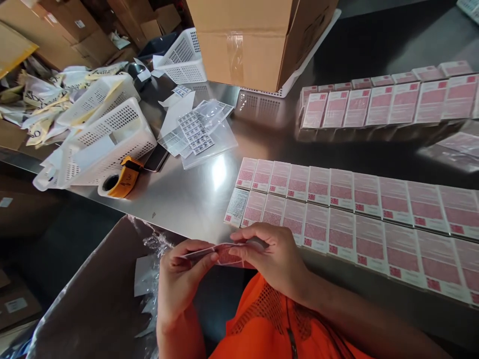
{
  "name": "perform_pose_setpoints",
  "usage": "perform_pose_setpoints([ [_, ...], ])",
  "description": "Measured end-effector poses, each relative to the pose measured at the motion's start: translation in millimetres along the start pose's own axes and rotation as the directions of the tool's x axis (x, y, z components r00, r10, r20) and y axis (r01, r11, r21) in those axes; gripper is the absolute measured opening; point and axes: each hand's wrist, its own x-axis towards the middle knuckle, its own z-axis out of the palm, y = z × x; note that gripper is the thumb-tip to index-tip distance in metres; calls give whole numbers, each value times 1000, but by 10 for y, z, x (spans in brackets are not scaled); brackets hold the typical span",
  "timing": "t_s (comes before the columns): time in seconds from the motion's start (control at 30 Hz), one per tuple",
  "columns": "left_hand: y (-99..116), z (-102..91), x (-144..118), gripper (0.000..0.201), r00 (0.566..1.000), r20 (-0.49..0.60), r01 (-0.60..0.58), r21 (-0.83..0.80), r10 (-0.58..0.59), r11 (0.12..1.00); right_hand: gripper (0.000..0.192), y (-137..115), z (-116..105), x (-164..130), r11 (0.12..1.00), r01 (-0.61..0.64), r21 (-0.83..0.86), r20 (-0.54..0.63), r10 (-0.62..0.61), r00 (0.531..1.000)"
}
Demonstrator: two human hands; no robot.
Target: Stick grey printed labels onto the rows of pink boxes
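Low in the middle, close to the table edge, both hands pinch a thin pink-and-white packet (229,255) seen nearly edge-on. My left hand (183,271) has its left end between thumb and fingers. Thumb and fingertips of my right hand (275,257) close on its right end. Whether it is a flattened carton or a pouch, I cannot tell. Just beyond my right hand lie two long rows of small pink-and-white boxes (320,184). The leftmost box (236,205) in the nearer row shows a face covered in dark print.
More wrapped pink boxes (377,107) stand at the back right. A large cardboard box (243,55) sits in a white basket. To the left are label sheets (195,132), a yellow tape dispenser (129,177), a white perforated basket (108,137) and a lined bin (93,294) below the table edge.
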Motion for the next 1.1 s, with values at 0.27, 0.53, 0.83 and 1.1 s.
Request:
perform_pose_setpoints([
  [0.27,11,80,6,15,999,-52,7,24,-5,1000,2,19,-23,-19,997,17,-78,-34,-20,999],
  [0.53,-50,117,32,16,995,-67,-66,79,71,995,13,167,-16,-24,945,237,-224,-259,-292,921],
  [0.83,11,170,10,16,992,-90,-77,108,87,991,8,144,-1,-41,996,90,6,-283,-85,955],
  [1.1,-12,172,-28,16,991,-92,-84,121,95,989,7,110,-32,-31,995,-37,90,-202,54,978],
])
